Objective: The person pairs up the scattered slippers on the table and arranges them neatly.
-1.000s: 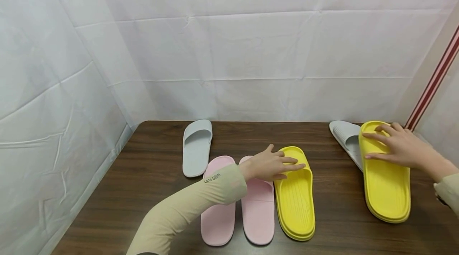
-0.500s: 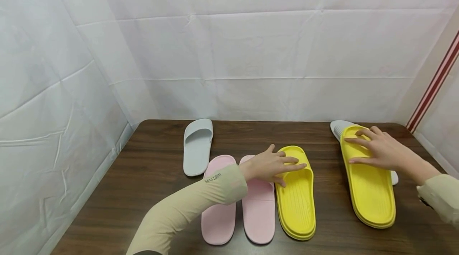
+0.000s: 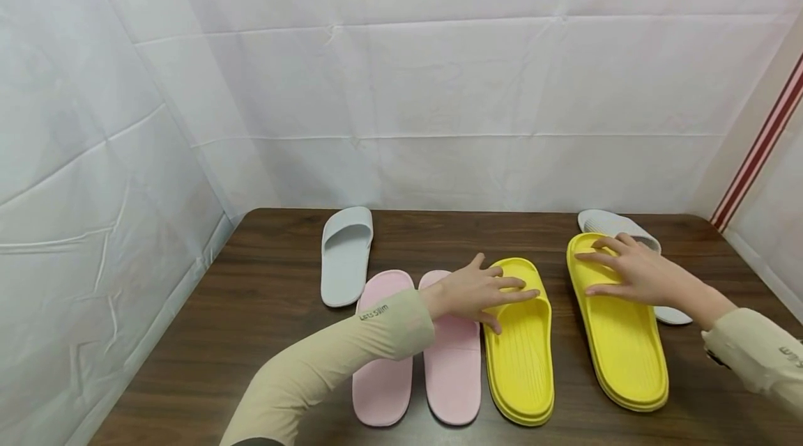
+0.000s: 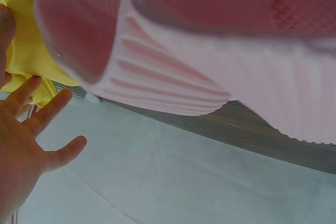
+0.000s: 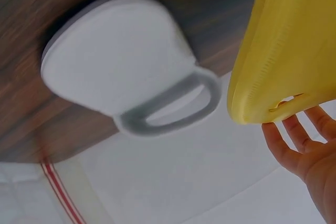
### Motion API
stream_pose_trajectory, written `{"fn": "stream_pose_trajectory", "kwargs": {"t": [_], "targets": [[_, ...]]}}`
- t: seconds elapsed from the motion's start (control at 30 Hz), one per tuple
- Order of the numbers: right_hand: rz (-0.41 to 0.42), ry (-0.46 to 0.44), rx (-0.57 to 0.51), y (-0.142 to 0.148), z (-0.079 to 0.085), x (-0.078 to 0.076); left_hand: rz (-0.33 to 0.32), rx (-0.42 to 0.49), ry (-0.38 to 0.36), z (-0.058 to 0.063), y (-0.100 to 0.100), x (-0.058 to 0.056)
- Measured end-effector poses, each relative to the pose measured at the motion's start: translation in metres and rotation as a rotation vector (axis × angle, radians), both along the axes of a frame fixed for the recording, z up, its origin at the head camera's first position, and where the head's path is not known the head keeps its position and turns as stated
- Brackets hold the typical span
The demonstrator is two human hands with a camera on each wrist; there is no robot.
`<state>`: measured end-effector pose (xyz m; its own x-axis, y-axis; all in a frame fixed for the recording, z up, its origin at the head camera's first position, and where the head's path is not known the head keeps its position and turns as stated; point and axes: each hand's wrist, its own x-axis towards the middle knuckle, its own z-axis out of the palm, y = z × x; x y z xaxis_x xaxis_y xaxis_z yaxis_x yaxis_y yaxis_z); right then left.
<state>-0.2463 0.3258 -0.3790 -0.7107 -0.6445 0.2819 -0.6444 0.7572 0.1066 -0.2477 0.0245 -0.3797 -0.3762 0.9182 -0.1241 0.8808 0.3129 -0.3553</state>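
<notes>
My right hand [image 3: 649,275] holds a yellow slide slipper [image 3: 627,355] by its strap, thumb near the foot opening and fingers across the top. In the right wrist view, this yellow slipper [image 5: 294,35] is tilted, with fingertips along its edge. A matching yellow slipper [image 3: 521,369] lies toe away on the table. Over its strap my left hand [image 3: 467,290] spreads its fingers; whether they press on it cannot be told. Beneath the left forearm lie two pink slippers, one left [image 3: 381,394] and one right [image 3: 453,380], partly covered.
A pale grey slipper [image 3: 343,272] stands at the back left of the dark wooden table [image 3: 263,334]. Another pale grey slipper [image 3: 615,221] lies slanted at the back right, partly behind the held yellow one. White sheeting [image 3: 439,83] walls the far side.
My right hand has carried its yellow slipper left and towards me, beside the other yellow one, uncovering more of the right grey slipper. The left hand has hardly moved.
</notes>
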Motion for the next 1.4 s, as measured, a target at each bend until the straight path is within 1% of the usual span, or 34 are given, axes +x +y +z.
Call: {"fn": "stream_pose_trajectory", "kwargs": {"t": [0.17,0.43,0.8,1.1,1.4], "targets": [[0.006,-0.052,-0.003,-0.008,-0.006,0.002,0.014,0.000,-0.037,-0.001,0.001,0.000],[0.040,-0.107,-0.044,-0.015,-0.015,0.001,0.022,-0.001,-0.040,0.001,0.001,0.000],[0.029,-0.217,-0.078,-0.023,-0.027,0.001,0.027,-0.003,-0.059,0.002,0.001,0.000],[0.011,-0.270,-0.107,-0.023,-0.032,0.001,0.044,-0.001,-0.080,0.000,0.001,0.000],[0.022,-0.264,-0.099,-0.020,-0.033,0.001,0.071,-0.007,-0.103,0.000,0.002,0.000]]}}
